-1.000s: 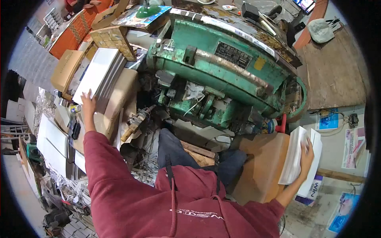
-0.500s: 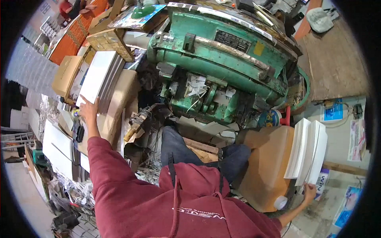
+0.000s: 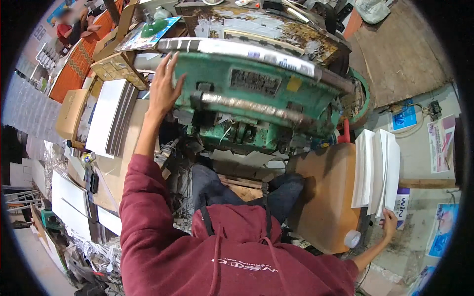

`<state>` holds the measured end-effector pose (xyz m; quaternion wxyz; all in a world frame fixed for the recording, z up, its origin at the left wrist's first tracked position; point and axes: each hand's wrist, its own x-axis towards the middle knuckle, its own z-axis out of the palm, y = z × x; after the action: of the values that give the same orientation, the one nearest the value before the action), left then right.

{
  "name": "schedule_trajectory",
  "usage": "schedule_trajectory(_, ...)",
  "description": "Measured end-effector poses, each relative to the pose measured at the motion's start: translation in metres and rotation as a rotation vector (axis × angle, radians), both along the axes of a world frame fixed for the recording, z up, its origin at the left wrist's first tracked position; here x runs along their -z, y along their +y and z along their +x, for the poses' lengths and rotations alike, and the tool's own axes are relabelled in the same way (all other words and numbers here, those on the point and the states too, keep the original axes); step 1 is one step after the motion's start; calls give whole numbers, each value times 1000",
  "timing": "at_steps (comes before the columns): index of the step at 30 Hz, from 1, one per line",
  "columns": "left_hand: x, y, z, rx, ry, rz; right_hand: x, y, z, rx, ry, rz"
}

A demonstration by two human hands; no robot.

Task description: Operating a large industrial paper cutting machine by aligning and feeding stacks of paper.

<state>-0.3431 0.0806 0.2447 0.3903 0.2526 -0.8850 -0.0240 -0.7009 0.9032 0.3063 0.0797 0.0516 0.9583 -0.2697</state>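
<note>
My left hand (image 3: pixel 163 86) is raised at the left end of a green press (image 3: pixel 197 71), fingers spread and nothing in them. I cannot tell whether its fingertips touch the worn upper edge. The press's hinged plate, with a metal bar across it, is blurred. Low on the right, my right hand (image 3: pixel 389 224) pinches the bottom corner of white card sheets (image 3: pixel 387 170), which stand beside an orange-brown plastic jerrycan (image 3: pixel 323 197). Left of the press lies a stack of white cards (image 3: pixel 112 117) on a cardboard-coloured surface.
More white sheets (image 3: pixel 70 204) lie at the lower left, near paper scraps (image 3: pixel 98 246). A brown cardboard box (image 3: pixel 70 113) stands beyond the left stack. A plywood board (image 3: pixel 400 54) lies at the far right. Another person (image 3: pixel 74 29) sits at the far upper left.
My left hand has left the white card stack and moved up and right to the press. The press plate has swung toward me. My right hand stays at the white sheets.
</note>
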Motion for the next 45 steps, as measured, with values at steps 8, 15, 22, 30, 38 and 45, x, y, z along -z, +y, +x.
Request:
schedule_trajectory(8, 17, -11, -102, 325, -408, 141, -39, -128, 30, 35, 935, 302)
schedule_trajectory(15, 56, 115, -41, 352, -779, 395, -21, -273, 38, -545, 654, -359)
schedule_trajectory(22, 9, 199, 87, 431, -849, 101, 100, -413, 21, -1020, -78, -456)
schedule_trajectory(30, -79, 128, 193, -335, -335, 102, 105, -489, -40, -1315, 112, -182)
schedule_trajectory(38, 50, -38, 299, -938, -467, -77, -13, -468, -11, -1029, 361, -323)
schedule_trajectory(45, 194, -113, 367, -970, -523, 479, -29, -335, -1, -709, 367, -107)
